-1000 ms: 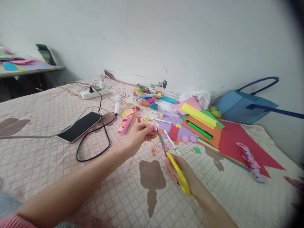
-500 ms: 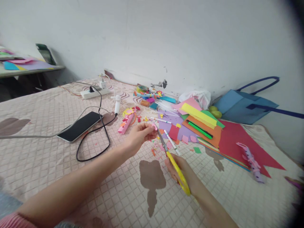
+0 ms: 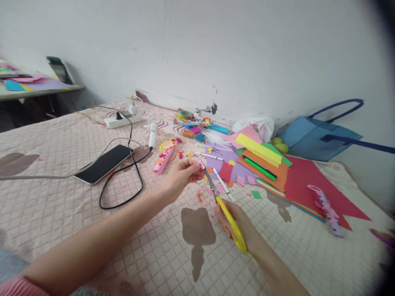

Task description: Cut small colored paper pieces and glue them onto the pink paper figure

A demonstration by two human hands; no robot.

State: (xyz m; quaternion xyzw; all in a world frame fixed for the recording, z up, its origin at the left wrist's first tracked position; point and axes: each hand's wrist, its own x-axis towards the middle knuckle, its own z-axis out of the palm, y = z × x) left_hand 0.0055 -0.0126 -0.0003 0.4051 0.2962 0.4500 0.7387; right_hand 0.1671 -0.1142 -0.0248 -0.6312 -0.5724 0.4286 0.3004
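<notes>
Between the thumb and fingers of my left hand (image 3: 184,174) is a small pink paper piece (image 3: 201,164). My right hand (image 3: 230,216) grips yellow-handled scissors (image 3: 230,222), whose blades point up and away from me. The blade tips meet the edge of the pink piece; whether they cut into it is too small to tell. Beneath and beyond the blades lie pink and orange paper scraps (image 3: 203,192) and a white marker (image 3: 222,183). Left of my left hand lies a rolled pink paper tube (image 3: 164,159) with red and orange bits on it.
A dark tablet-like device (image 3: 105,164) and a power strip (image 3: 121,121) with looping cables lie at left. At right are stacked coloured sheets (image 3: 308,185), a green cutter (image 3: 259,167), a purple paper roll (image 3: 327,211) and a blue bag (image 3: 317,137). A wall stands behind.
</notes>
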